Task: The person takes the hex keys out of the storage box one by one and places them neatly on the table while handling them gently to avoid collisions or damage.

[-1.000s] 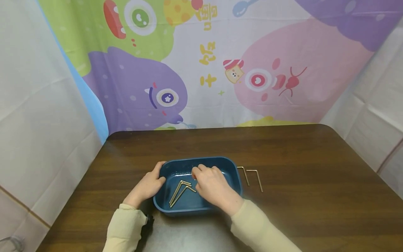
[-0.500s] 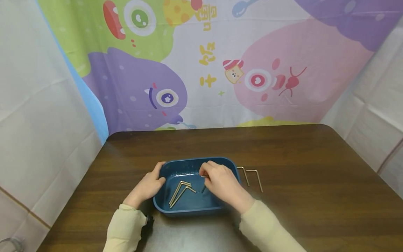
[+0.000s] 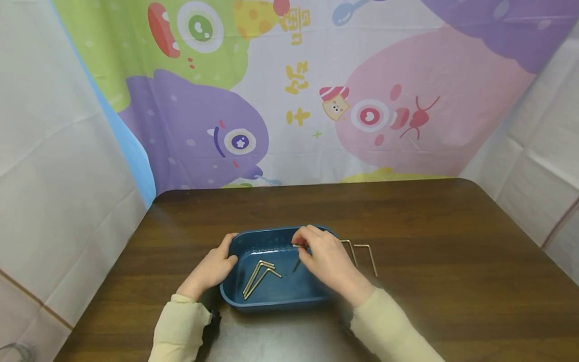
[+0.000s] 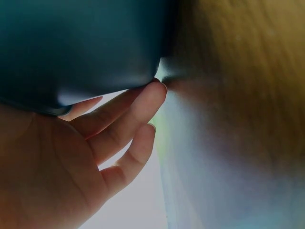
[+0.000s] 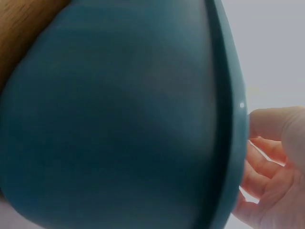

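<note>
In the head view my left hand (image 3: 212,269) grips the left end of a dark blue plastic bin (image 3: 271,304), its thumb over the rim. The left wrist view shows that hand's fingers (image 4: 136,107) against the bin's outer wall. Over the bin's right half, my right hand (image 3: 327,259) pinches an L-shaped hex key (image 3: 296,265) between thumb and fingers; its long arm points down into the bin. Other brass-coloured hex keys (image 3: 255,282) lie together on the bin floor at left. From the right wrist, the bin wall (image 5: 119,114) hides what the right hand holds.
Two more hex keys lie on the brown wooden table (image 3: 434,271), just right of the bin: one close to it (image 3: 352,254), partly behind the right hand, and another hex key (image 3: 373,261) farther right. A cartoon-printed cloth (image 3: 289,151) hangs behind the table.
My right hand has shifted rightward and slightly away from me inside the bin, and the hex key it pinches has come into sight. The left hand and the bin stay in place.
</note>
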### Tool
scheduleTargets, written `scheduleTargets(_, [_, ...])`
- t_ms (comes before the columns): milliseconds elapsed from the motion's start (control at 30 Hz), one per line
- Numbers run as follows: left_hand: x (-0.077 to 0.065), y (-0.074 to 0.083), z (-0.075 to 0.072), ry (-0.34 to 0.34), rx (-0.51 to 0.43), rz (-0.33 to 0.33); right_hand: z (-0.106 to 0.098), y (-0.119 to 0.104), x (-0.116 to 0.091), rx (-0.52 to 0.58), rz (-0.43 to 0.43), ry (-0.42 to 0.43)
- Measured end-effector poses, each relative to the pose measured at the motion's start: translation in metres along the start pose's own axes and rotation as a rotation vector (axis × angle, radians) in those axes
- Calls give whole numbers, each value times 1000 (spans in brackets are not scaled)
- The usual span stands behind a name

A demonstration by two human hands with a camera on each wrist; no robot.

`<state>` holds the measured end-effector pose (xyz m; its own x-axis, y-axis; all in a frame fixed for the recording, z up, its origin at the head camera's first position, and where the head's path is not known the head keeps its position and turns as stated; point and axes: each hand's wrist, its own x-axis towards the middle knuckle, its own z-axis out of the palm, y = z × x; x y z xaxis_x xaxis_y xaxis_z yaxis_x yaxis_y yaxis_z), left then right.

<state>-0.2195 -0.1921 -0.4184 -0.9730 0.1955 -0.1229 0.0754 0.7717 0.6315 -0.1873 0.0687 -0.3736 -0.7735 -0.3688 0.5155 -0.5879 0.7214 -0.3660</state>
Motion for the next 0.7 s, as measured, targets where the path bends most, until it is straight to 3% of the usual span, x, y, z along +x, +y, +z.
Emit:
scheduleTargets(267, [1, 0, 0, 0, 1, 1, -7, 1, 0, 47, 6, 33])
scheduleTargets(700, [1, -1, 1, 1, 7, -2, -19, 13, 0, -4, -44, 101])
